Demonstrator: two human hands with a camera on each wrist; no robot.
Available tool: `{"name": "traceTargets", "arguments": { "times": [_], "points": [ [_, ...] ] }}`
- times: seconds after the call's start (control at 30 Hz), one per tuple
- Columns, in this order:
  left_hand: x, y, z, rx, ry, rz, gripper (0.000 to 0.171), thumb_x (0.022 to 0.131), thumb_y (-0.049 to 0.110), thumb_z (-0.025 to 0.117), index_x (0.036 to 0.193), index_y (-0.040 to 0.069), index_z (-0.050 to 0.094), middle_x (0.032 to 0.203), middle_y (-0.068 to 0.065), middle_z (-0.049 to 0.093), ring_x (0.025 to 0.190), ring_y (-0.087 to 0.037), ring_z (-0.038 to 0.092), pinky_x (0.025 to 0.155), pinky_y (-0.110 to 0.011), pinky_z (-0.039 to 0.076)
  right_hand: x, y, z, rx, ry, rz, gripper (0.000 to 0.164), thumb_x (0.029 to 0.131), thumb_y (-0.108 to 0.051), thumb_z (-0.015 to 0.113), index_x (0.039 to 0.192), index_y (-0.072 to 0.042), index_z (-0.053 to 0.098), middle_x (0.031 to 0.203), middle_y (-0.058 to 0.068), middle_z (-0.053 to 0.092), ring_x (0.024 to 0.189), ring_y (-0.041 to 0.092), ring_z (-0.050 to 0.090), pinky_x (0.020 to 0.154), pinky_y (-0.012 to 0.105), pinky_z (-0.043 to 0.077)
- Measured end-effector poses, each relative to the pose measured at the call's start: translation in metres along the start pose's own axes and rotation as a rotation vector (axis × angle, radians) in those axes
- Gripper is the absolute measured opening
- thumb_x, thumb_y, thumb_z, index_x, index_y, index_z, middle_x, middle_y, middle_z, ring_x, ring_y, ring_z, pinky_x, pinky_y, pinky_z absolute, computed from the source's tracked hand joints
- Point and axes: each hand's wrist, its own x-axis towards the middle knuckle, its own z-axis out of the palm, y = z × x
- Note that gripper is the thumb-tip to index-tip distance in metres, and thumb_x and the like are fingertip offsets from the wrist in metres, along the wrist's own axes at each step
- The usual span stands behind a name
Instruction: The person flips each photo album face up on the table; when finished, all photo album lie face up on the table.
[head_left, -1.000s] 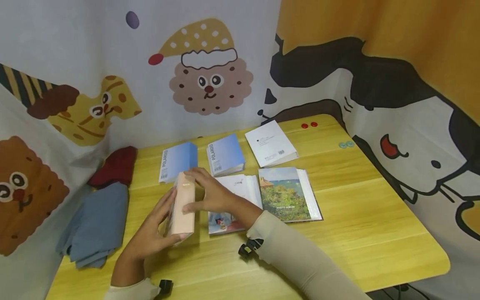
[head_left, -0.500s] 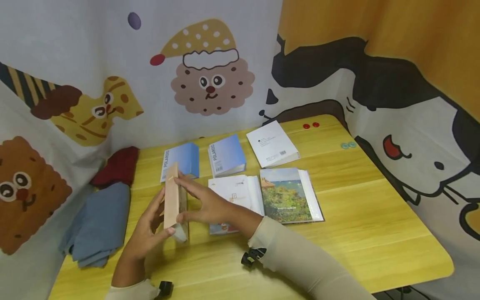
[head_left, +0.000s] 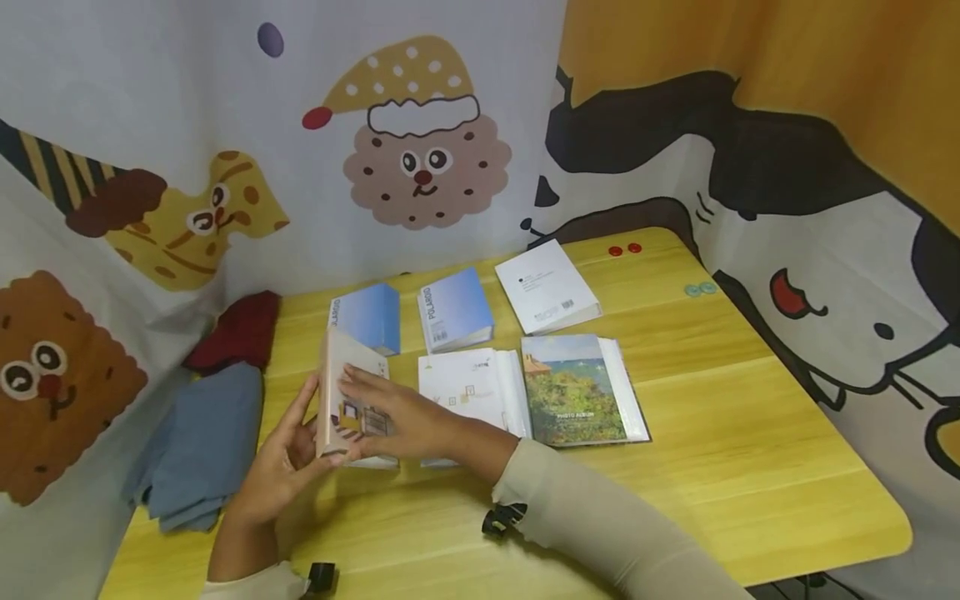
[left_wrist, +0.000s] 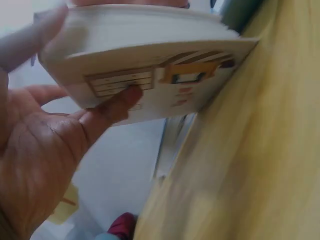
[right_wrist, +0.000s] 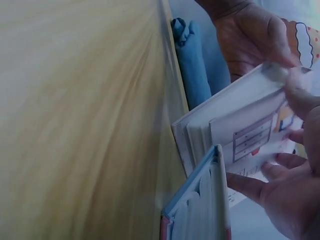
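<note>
A thick photo album [head_left: 352, 367] with a cream spine and a furniture drawing on its cover stands tilted at the left of the table, between both hands. My left hand [head_left: 273, 462] grips it from the spine side, thumb near the lower corner. In the left wrist view, a finger of the left hand [left_wrist: 45, 135] lies across the cover of the album [left_wrist: 150, 82]. My right hand [head_left: 405, 421] holds the front cover, fingers spread over it, thumb by the bottom edge. The right wrist view shows the right hand [right_wrist: 295, 190] on the album [right_wrist: 255, 130].
Behind lie two blue albums [head_left: 453, 308] [head_left: 378, 312] and a white one [head_left: 547, 287]. A white album [head_left: 468, 379] and a landscape-covered album [head_left: 573, 392] lie to the right. Folded blue cloth [head_left: 202, 450] and dark red cloth [head_left: 240, 333] sit at the left edge.
The held album has turned from showing its spine to showing its illustrated cover, and has shifted slightly left. The right fingers have moved from the spine onto the cover.
</note>
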Motion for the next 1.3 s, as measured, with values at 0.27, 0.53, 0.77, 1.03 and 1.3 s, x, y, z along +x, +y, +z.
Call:
{"name": "traceTargets", "arguments": {
  "times": [0.27, 0.53, 0.77, 1.03, 1.3],
  "points": [
    [-0.012, 0.016, -0.005, 0.317, 0.264, -0.141, 0.085, 0.104, -0.019, 0.050, 0.175, 0.001, 0.007, 0.168, 0.005, 0.038, 0.145, 0.003, 0.051, 0.106, -0.012, 0.053, -0.004, 0.003, 0.000, -0.081, -0.106, 0.053, 0.090, 0.097, -0.035, 0.084, 0.171, -0.011, 0.037, 0.184, 0.008, 0.021, 0.170, 0.027, 0.026, 0.136, 0.036, 0.032],
    [-0.013, 0.017, -0.013, 0.406, 0.324, -0.269, 0.078, 0.100, -0.016, 0.063, 0.169, -0.008, 0.028, 0.161, -0.007, 0.051, 0.129, 0.006, 0.061, 0.095, -0.012, 0.057, -0.005, 0.004, 0.007, -0.136, -0.138, 0.118, 0.081, 0.097, -0.030, 0.085, 0.166, -0.012, 0.047, 0.182, 0.008, 0.029, 0.168, 0.026, 0.031, 0.135, 0.034, 0.032],
    [-0.009, 0.015, -0.018, 0.518, 0.211, -0.583, 0.090, 0.102, 0.006, 0.076, 0.173, 0.001, 0.022, 0.174, -0.038, 0.024, 0.136, -0.028, 0.063, 0.080, -0.023, 0.062, -0.007, -0.005, 0.011, -0.191, -0.175, 0.165, 0.080, 0.096, -0.035, 0.086, 0.165, -0.016, 0.050, 0.180, 0.009, 0.032, 0.166, 0.027, 0.036, 0.134, 0.038, 0.034],
    [-0.002, 0.012, -0.017, 0.871, 0.156, -0.609, 0.090, 0.094, 0.014, 0.086, 0.165, -0.010, 0.036, 0.157, -0.044, 0.046, 0.129, -0.058, 0.062, 0.094, -0.051, 0.063, -0.006, 0.002, -0.002, -0.201, -0.129, 0.156, 0.074, 0.101, -0.039, 0.080, 0.164, -0.014, 0.051, 0.179, 0.005, 0.035, 0.166, 0.024, 0.036, 0.133, 0.039, 0.038],
    [0.020, 0.029, -0.021, 1.086, 0.064, -0.564, 0.087, 0.097, 0.024, 0.084, 0.162, -0.011, 0.039, 0.164, -0.050, 0.026, 0.142, -0.074, 0.040, 0.105, -0.086, 0.042, -0.002, 0.010, -0.029, -0.147, -0.068, 0.201, 0.073, 0.102, -0.037, 0.079, 0.164, -0.012, 0.050, 0.180, 0.011, 0.033, 0.166, 0.031, 0.036, 0.133, 0.048, 0.038]
  ]
}}
